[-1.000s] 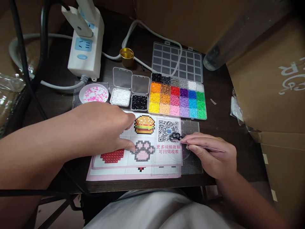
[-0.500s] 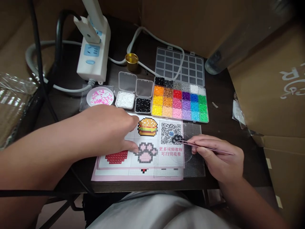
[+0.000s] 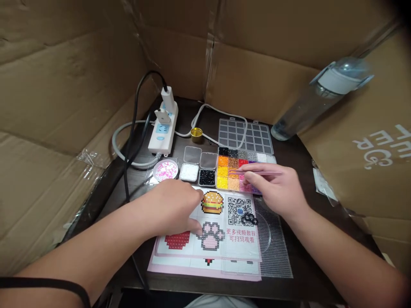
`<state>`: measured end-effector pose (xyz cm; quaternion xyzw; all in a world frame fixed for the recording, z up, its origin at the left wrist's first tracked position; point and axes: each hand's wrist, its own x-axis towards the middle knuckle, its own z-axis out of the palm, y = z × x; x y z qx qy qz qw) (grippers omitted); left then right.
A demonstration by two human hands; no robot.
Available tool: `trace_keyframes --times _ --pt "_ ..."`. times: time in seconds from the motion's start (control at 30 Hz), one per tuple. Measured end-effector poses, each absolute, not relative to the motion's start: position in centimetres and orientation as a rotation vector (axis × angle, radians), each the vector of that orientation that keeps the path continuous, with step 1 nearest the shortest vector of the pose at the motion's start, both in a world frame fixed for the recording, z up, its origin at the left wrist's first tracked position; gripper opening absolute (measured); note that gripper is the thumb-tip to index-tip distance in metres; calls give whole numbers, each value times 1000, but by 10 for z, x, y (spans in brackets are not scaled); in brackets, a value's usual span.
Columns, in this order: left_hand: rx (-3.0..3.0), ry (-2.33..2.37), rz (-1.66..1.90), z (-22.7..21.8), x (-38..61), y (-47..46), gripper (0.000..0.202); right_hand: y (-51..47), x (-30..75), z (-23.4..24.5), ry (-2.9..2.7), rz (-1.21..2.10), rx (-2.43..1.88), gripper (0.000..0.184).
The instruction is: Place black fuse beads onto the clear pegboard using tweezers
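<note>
Head view: the right hand [image 3: 281, 188] is closed on pink tweezers [image 3: 263, 173], thumb and fingers pinching the shaft. The tweezers' tips lie over the left columns of the bead box [image 3: 224, 190], near the yellow and tan compartments (contact with the beads, or a bead between the tips, cannot be confirmed). The left hand [image 3: 175, 207] is palm down on the pattern sheet [image 3: 199, 250], thumb and forefinger spread wide, the thumb beside the paw print [image 3: 210, 236]; no held item shows.

Change of position: half a second ago the tips were at the black bead cluster [image 3: 249, 219]. That cluster now sits untouched on the clear pegboard [image 3: 276, 248], above the QR code, so work at the board appears paused. The left hand keeps its place.

Beyond the hands, the white-bead case [image 3: 189, 172] and black-bead case [image 3: 207, 177] stand open just left of the bead box. The camera has tilted up: the bottle [image 3: 310, 102] at the far right of the tabletop [image 3: 321, 239] now shows its cap.
</note>
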<state>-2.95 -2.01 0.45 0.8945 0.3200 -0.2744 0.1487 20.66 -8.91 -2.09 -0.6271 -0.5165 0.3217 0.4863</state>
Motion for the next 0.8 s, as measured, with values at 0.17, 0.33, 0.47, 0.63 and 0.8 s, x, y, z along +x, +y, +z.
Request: trace_keyframes --times 0.17,0.33,0.47,0.63,0.8 --pt "2573 917 -724 2 -31 -20 57 -73 185 -42 -1202 957 -1480 15" --pt "2578 901 -721 0 -32 -21 57 -72 180 -51 -1244 951 -1430 14" --pt "2585 892 -743 1 -30 -20 58 -72 180 -52 -1233 954 -1424 12" --pt "2581 904 -793 3 -28 -20 59 -72 179 -51 -1216 973 -1412 10" --pt "2578 917 -798 2 -29 -21 56 -71 178 -53 -1234 933 -1424 10"
